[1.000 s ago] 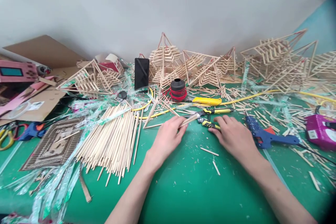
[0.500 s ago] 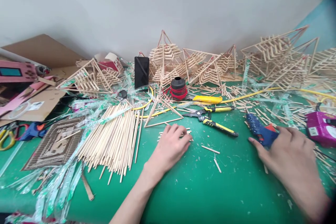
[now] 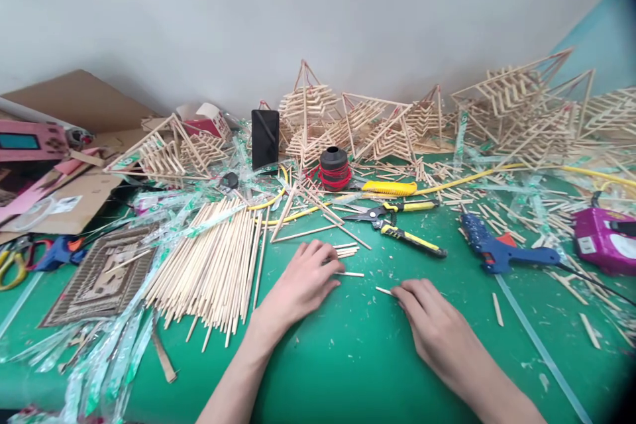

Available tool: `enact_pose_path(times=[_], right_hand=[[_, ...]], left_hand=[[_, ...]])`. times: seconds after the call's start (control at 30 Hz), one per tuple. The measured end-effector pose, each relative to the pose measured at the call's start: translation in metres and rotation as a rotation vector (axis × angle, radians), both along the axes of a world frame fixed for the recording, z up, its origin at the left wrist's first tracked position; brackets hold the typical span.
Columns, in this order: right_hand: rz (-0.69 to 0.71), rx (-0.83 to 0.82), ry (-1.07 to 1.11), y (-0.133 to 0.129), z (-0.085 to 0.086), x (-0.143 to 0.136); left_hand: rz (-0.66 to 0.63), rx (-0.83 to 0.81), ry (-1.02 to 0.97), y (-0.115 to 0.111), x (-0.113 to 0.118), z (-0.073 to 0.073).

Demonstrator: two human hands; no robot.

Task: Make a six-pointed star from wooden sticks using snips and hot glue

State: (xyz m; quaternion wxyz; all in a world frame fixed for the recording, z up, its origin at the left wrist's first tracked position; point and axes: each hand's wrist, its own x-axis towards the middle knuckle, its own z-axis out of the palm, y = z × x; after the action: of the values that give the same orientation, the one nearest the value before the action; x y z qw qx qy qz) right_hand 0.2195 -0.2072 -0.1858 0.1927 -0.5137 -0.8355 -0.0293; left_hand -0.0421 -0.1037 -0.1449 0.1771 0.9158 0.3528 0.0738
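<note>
Near the middle of the green table (image 3: pixel 358 358), my left hand (image 3: pixel 309 278) is closed on a short wooden stick (image 3: pixel 354 273) whose end sticks out to the right. A few more short sticks (image 3: pixel 346 251) lie just behind its fingers. My right hand (image 3: pixel 431 318) pinches another short stick (image 3: pixel 383 290) that points left, toward my left hand. A blue glue gun (image 3: pixel 511 253) lies on its side to the right, touched by neither hand. Left of my left hand is a big pile of long sticks (image 3: pixel 211 265).
Shears with yellow handles (image 3: pixel 407 238), a yellow cutter (image 3: pixel 390 187) and a red-wound spool (image 3: pixel 334 169) lie behind the hands. Stick pyramids (image 3: pixel 308 103) line the wall. A dark phone (image 3: pixel 265 139) stands upright. A cardboard frame (image 3: pixel 102 271) and purple device (image 3: pixel 603 238) flank the sides.
My right hand has let go of the glue gun, moved left toward the middle and taken a short stick. My left hand has shifted slightly left and nearer, with a stick in its fingers.
</note>
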Motion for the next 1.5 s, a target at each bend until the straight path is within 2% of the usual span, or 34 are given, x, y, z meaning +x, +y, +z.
enact_pose_path(times=[0.13,0.23,0.3,0.4,0.53,0.6,0.63,0.67,0.73,0.77,0.87,0.9,0.93,0.97,1.07,1.1,1.13,1.23,1.27,1.3,1.33,1.4,1.43,1.5], right_hand=[[-0.042,0.068,-0.044,0.024,0.004,0.012],[-0.084,0.072,-0.043,0.041,0.006,0.015],[-0.066,0.067,-0.028,0.042,0.009,0.009],[0.002,0.045,-0.006,0.028,0.015,-0.015],[0.047,0.084,0.006,-0.003,0.023,-0.065],[0.18,0.002,-0.029,-0.016,0.02,-0.085],[0.287,-0.003,-0.032,-0.021,0.017,-0.089],[0.323,-0.015,-0.051,-0.025,0.012,-0.09],[0.315,-0.052,-0.093,-0.028,0.003,-0.08],[0.232,-0.067,-0.112,-0.028,-0.001,-0.071],[-0.201,-0.03,-0.135,-0.026,-0.003,-0.041],[-0.27,-0.016,-0.142,-0.025,-0.001,-0.035],[-0.264,-0.004,-0.145,-0.025,0.003,-0.032],[-0.181,-0.016,-0.163,-0.024,0.006,-0.033],[0.196,-0.057,-0.211,-0.022,0.012,-0.04],[0.234,-0.055,-0.216,-0.02,0.012,-0.04],[0.203,-0.045,-0.219,-0.017,0.01,-0.038],[-0.157,0.007,-0.239,-0.007,0.004,-0.021],[-0.225,0.03,-0.243,-0.003,0.003,-0.016],[-0.229,0.043,-0.251,-0.001,0.003,-0.012],[-0.172,0.039,-0.262,0.001,0.003,-0.011],[0.018,0.008,-0.279,0.002,0.005,-0.012],[0.068,-0.004,-0.282,0.002,0.005,-0.014],[-0.018,0.012,-0.275,0.002,0.006,-0.015]], left_hand=[[0.092,0.108,0.054,0.006,0.0,-0.014],[0.143,0.143,0.05,0.01,-0.001,-0.017],[0.159,0.157,0.039,0.011,-0.004,-0.016],[0.169,0.17,0.015,0.01,-0.006,-0.018],[0.16,0.19,-0.017,0.01,-0.005,-0.023],[0.148,0.201,-0.031,0.01,-0.005,-0.026],[0.142,0.206,-0.037,0.01,-0.005,-0.026],[0.136,0.21,-0.043,0.01,-0.006,-0.027],[0.129,0.22,-0.052,0.01,-0.008,-0.027],[0.127,0.223,-0.057,0.009,-0.01,-0.027],[0.128,0.232,-0.071,0.01,-0.011,-0.027],[0.128,0.235,-0.075,0.01,-0.011,-0.028],[0.127,0.238,-0.078,0.01,-0.01,-0.028],[0.124,0.241,-0.08,0.01,-0.01,-0.029],[0.115,0.245,-0.078,0.011,-0.007,-0.029],[0.113,0.245,-0.077,0.01,-0.007,-0.029],[0.112,0.245,-0.076,0.01,-0.007,-0.029],[0.111,0.248,-0.075,0.009,-0.008,-0.028],[0.111,0.25,-0.076,0.009,-0.008,-0.027],[0.111,0.252,-0.077,0.009,-0.008,-0.027],[0.109,0.254,-0.078,0.009,-0.007,-0.027],[0.107,0.258,-0.079,0.01,-0.005,-0.028],[0.107,0.262,-0.081,0.01,-0.005,-0.028],[0.11,0.27,-0.085,0.01,-0.004,-0.029]])
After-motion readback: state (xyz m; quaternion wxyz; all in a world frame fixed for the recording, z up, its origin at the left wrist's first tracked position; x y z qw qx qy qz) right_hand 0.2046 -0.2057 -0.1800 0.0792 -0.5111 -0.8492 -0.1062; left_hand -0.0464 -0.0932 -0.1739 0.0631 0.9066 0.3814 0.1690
